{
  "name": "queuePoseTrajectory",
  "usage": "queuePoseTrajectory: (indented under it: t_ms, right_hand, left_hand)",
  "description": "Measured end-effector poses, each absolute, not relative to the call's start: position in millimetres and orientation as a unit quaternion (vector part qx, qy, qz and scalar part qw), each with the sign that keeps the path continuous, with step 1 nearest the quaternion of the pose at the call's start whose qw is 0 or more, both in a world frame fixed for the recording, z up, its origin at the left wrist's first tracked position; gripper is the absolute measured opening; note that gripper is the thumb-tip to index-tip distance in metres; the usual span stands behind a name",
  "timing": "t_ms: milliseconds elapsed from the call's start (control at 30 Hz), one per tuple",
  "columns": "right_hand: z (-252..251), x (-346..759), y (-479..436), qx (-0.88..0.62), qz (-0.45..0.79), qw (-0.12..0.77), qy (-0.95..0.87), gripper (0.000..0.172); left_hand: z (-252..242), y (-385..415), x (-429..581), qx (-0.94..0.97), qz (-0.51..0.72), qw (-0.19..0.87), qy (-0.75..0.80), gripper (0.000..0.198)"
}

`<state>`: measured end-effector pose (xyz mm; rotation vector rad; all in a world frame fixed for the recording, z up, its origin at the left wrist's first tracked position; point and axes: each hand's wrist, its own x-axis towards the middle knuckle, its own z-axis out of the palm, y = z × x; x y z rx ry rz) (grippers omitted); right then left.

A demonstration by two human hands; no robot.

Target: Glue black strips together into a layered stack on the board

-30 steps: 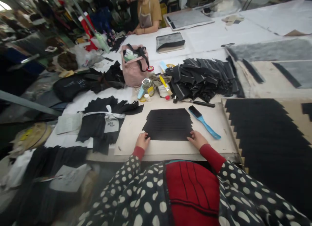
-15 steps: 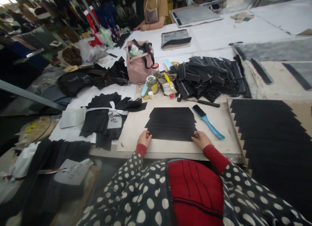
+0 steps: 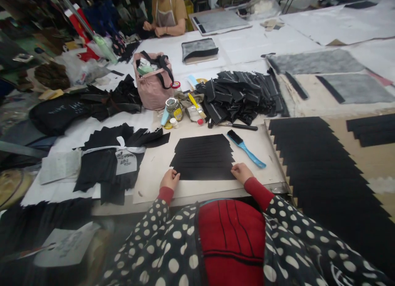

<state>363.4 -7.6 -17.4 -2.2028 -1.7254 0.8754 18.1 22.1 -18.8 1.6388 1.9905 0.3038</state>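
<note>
Several black fabric pieces (image 3: 202,156) lie overlapped in a stepped stack on the pale board (image 3: 148,183) in front of me. At the stack's lower left corner, my left hand (image 3: 169,180) pinches the edge of the nearest piece between thumb and fingers. My right hand (image 3: 242,172) does the same at the lower right corner. The nearest piece lies flat between both hands. Right of the stack rests a brush with a blue handle (image 3: 251,154) and black bristles.
Left lies a tied black fabric bundle (image 3: 89,170) with a written tag. Behind the stack stand a glass jar (image 3: 174,109), a yellow-handled brush (image 3: 195,103), a pink bag (image 3: 151,88) and a heap of black strips (image 3: 237,94). More overlapped black pieces (image 3: 321,162) cover the right board. A person (image 3: 168,14) works across the table.
The view has turned to the right, so the scene sits further left. Both hands stay at the near corners of the stack, still pinching its edge.
</note>
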Motion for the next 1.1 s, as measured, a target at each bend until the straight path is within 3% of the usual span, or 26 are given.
queuePoseTrajectory:
  t_ms: [300, 567, 833, 1100]
  right_hand:
    - [-7.1, 360.3, -7.8, -0.766, 0.251, 0.051, -0.59, 0.028]
    - [-3.3, 356.8, -3.7, -0.777, 0.288, 0.02, -0.56, 0.022]
    - [-10.7, 355.4, -4.8, -0.767, 0.355, 0.054, -0.532, 0.021]
    - [-2.1, 352.1, -14.0, -0.747, 0.427, 0.165, -0.481, 0.019]
  left_hand:
    - [-15.7, 30.3, 20.4, 0.635, 0.123, 0.218, 0.731, 0.02]
    - [-14.7, 44.0, 20.4, 0.584, 0.053, 0.321, 0.743, 0.023]
    - [-6.6, 41.9, 21.5, 0.591, 0.084, 0.345, 0.725, 0.028]
    - [10.4, 37.8, 9.3, 0.583, 0.091, 0.44, 0.677, 0.032]
